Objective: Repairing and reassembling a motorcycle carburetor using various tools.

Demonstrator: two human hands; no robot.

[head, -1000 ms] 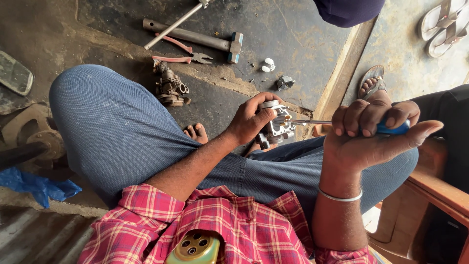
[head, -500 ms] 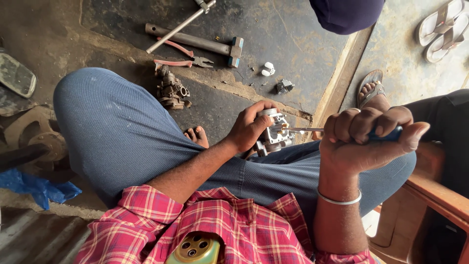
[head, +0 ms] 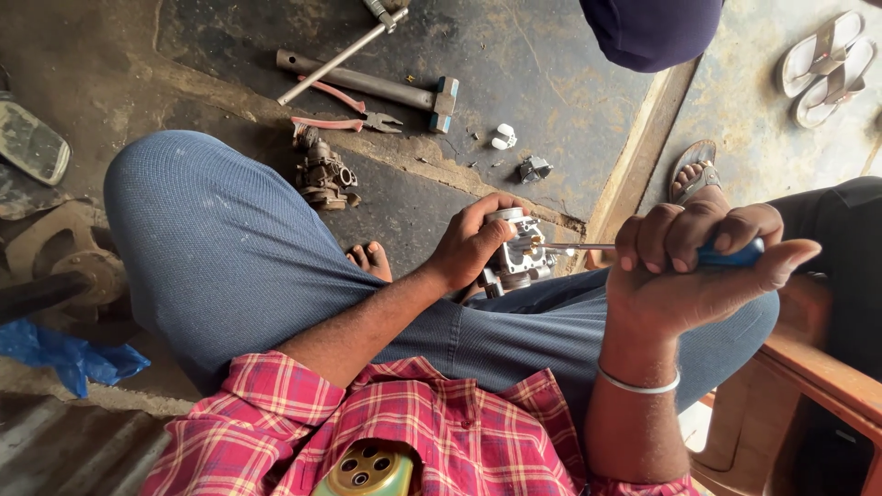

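Your left hand [head: 473, 241] grips the silver metal carburettor [head: 519, 257] over your knee; your right hand [head: 698, 271] clamps the blue-handled screwdriver [head: 735, 255], tip touching it

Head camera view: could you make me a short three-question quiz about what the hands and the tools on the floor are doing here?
1. True or false: the right hand grips a blue-handled screwdriver whose tip meets the metal carburettor.
2. Which hand steadies the carburettor on the lap?
A. the left hand
B. the right hand
C. neither
3. Fill in: on the floor beyond the knee, the red-handled pliers lie beside a long ______.

Key
1. True.
2. A: the left hand wraps around the carburettor's side.
3. Hammer: its handle runs just behind the pliers, with a second carburettor body lying nearer the knee.
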